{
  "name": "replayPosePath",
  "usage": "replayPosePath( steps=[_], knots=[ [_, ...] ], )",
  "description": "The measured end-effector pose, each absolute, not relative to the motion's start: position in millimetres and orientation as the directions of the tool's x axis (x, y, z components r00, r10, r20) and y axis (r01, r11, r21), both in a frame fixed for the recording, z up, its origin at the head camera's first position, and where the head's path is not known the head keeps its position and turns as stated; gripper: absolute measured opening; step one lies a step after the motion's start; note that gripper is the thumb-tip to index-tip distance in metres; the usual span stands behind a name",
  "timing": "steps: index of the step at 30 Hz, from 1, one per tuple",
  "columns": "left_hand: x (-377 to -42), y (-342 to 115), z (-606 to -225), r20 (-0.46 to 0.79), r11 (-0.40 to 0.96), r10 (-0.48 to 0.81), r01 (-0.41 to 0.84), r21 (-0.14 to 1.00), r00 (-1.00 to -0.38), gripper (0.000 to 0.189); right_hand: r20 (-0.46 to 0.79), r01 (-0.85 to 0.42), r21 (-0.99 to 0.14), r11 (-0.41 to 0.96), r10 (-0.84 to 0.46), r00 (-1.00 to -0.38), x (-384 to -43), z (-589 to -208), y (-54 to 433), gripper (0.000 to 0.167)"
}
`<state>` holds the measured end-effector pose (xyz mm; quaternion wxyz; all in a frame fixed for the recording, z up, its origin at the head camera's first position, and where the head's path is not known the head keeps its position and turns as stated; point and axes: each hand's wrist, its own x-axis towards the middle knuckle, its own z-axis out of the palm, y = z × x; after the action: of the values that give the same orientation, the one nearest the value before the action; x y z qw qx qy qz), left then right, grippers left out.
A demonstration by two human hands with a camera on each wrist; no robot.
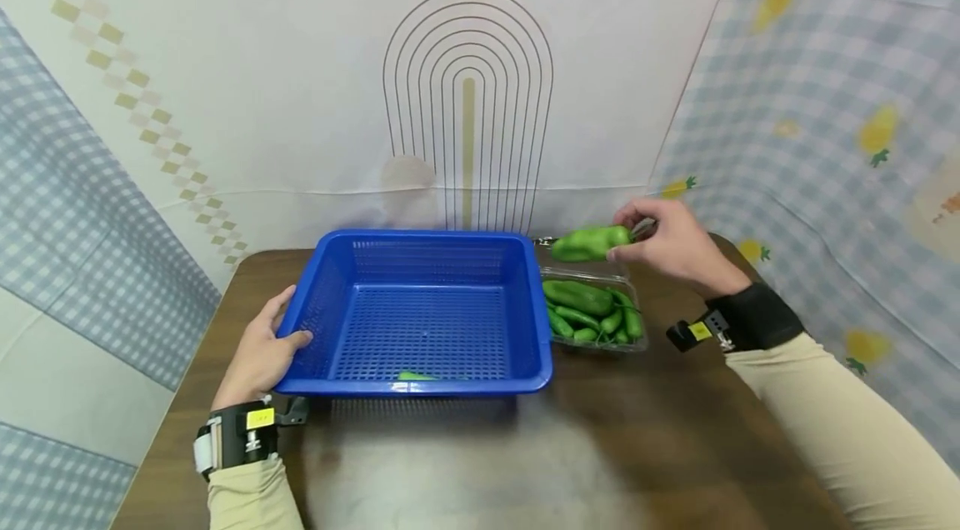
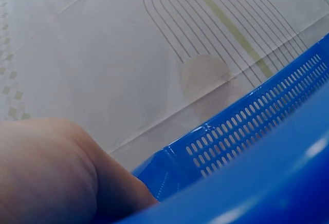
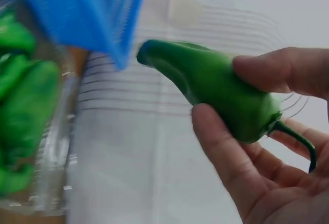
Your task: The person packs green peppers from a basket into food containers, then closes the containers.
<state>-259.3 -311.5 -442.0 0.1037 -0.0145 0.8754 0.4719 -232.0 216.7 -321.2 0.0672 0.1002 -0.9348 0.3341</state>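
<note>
A green pepper [image 1: 591, 243] with a curved stem is pinched between the thumb and fingers of my right hand [image 1: 671, 242], raised over the back of a clear plastic box [image 1: 637, 322]. In the right wrist view the pepper [image 3: 205, 82] points its narrow tip toward the blue basket. Several green peppers [image 1: 581, 297] of various sizes lie in the box. My left hand [image 1: 262, 351] grips the left rim of the blue plastic basket [image 1: 540, 322], thumb over the edge. Part of a green pepper [image 1: 416, 377] shows inside at the basket's near wall, the rest hidden by the rim.
The basket and box stand side by side on a brown wooden table [image 1: 600, 447]. A white patterned cloth [image 1: 300, 97] hangs close behind them, and checked cloth [image 1: 847, 138] hangs at the right and left. The box's clear lid [image 1: 545, 242] is folded back behind it.
</note>
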Motion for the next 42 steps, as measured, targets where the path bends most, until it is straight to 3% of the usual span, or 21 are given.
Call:
replayPosePath(
  steps=[6, 17, 35, 42],
  knots=[
    [-256, -325, -444, -0.197, 0.534, 0.059, -0.136, 0.835, -0.979, 0.082, 0.24, -0.216, -0.589, 0.779, -0.087, -0.967, -224, -375, 209, 0.036],
    [-256, -319, -445, -0.188, 0.52, 0.064, -0.128, 0.844, -0.98, 0.082, 0.289, -0.276, -0.465, 0.841, -0.151, -0.945, -209, -437, 218, 0.035],
    [-257, -319, -445, -0.216, 0.52, 0.044, -0.163, 0.839, -0.975, 0.082, 0.188, -0.323, -0.356, 0.877, -0.271, -0.944, -222, -434, 220, 0.036],
    [-257, -318, -446, -0.212, 0.514, 0.046, -0.158, 0.843, -0.976, 0.082, 0.19, -0.302, -0.418, 0.857, -0.242, -0.951, -219, -415, 219, 0.038]
  ],
)
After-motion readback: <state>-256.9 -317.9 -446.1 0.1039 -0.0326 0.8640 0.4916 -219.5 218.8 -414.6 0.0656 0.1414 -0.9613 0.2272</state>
